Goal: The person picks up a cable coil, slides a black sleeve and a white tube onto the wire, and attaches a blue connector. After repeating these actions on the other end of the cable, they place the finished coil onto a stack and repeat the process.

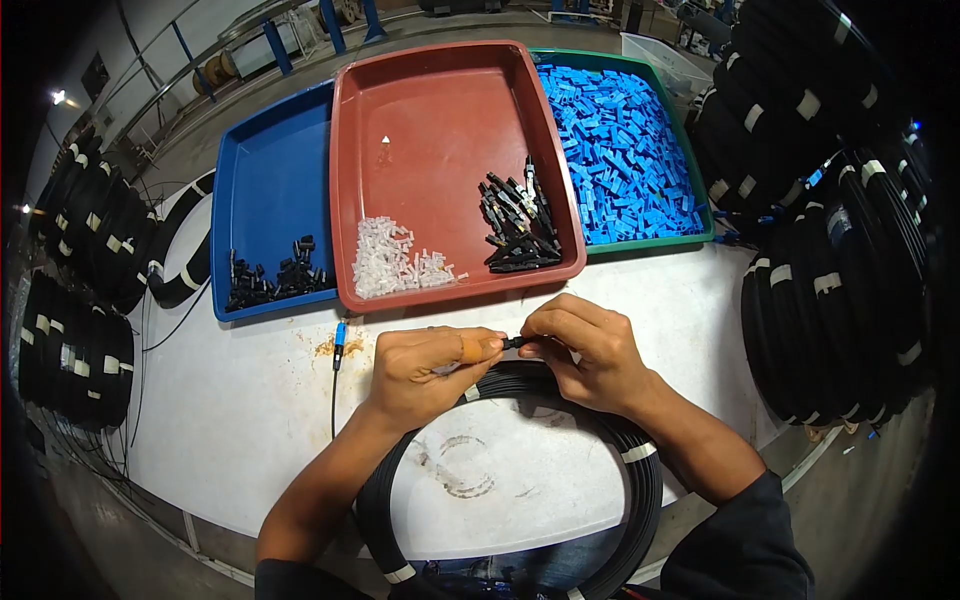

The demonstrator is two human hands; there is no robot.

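My left hand [430, 365], with an orange-tan band round one finger, pinches one side of a small black connector part [513, 342]. From the other side, the fingertips of my right hand [590, 345] are closed on the same part. Fingers cover most of it, so its exact kind is hidden. Right below both hands lies a coil of black cable [640, 490], bound with white tape and reaching toward my lap. Left of my left hand, a blue-tipped connector [341, 335] on a black cable rests on the white table [230, 420].
Behind my hands, a red tray [430, 120] holds clear sleeves [390, 262] and slim black parts [520, 225]. A blue tray [270, 170] contains black pieces [290, 275]; a green tray [697, 185] contains blue clips [625, 150]. Cable coils stand at left [75, 350] and right [820, 320].
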